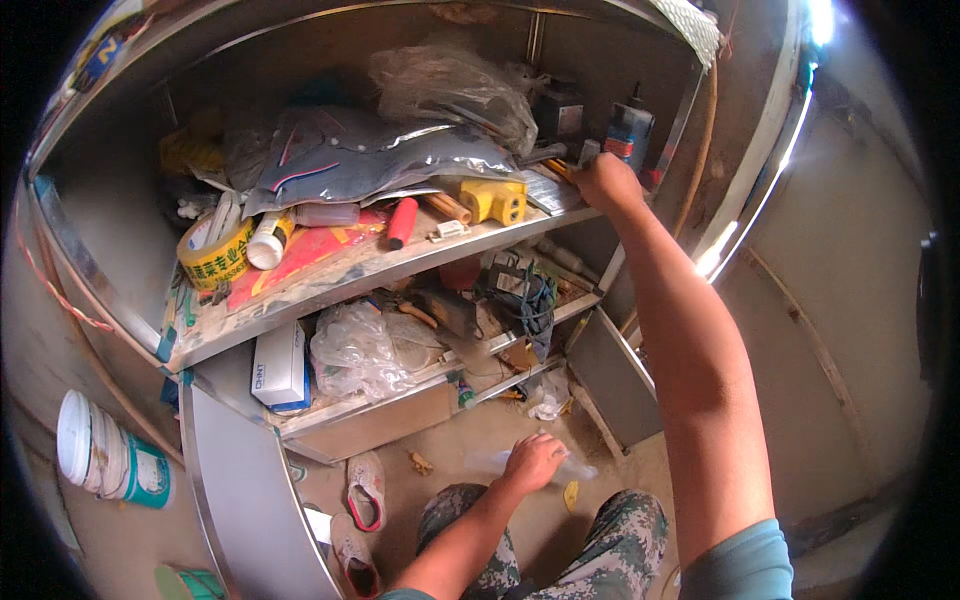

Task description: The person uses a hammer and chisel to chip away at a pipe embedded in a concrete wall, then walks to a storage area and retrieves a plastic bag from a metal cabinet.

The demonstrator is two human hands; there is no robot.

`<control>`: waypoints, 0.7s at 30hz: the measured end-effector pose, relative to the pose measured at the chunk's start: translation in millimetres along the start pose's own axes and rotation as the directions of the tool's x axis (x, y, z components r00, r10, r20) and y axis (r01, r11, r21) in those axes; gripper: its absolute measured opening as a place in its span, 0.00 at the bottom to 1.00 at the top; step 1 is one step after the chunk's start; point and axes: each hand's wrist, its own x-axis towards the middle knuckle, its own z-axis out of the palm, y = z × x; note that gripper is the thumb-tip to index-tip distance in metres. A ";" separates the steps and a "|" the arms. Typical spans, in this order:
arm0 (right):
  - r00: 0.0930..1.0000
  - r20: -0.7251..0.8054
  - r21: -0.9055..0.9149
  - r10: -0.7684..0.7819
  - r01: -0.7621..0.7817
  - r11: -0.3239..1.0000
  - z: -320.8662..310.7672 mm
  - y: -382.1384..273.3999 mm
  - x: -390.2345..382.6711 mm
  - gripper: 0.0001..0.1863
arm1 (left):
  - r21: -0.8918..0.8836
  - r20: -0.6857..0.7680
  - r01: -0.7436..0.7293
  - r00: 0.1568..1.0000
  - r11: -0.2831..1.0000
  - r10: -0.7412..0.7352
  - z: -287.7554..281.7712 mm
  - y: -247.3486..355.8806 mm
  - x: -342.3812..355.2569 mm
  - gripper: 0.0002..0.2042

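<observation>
My right hand [610, 186] reaches onto the right end of the upper shelf [340, 285], fingers curled. A small grey piece [589, 152] shows at its fingertips, but I cannot tell whether it is gripped. Just behind stands a blue can [628, 132] with a dark top; a yellow-orange handle [560, 170] lies beside the fingers. Low over my knees, my left hand [536, 462] is closed on a piece of clear plastic [487, 461], perhaps a bag, jutting out on both sides. A yellow block with two holes [494, 201] sits left of my right hand.
Grey plastic packaging [390, 160], a yellow tape roll [215, 255] and a red cylinder [402, 223] crowd the upper shelf. Below are a white-blue box [281, 365] and a crumpled clear bag [360, 350]. An open cabinet door [250, 480], shoes [366, 490] and a bucket [110, 455] stand lower left.
</observation>
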 end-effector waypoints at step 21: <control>0.894 0.446 0.894 0.051 -0.442 -0.067 -3.2 132.1 -192.0 0.18 | -0.062 -0.074 0.331 0.939 0.942 -0.335 -9.4 -13.0 16.9 0.10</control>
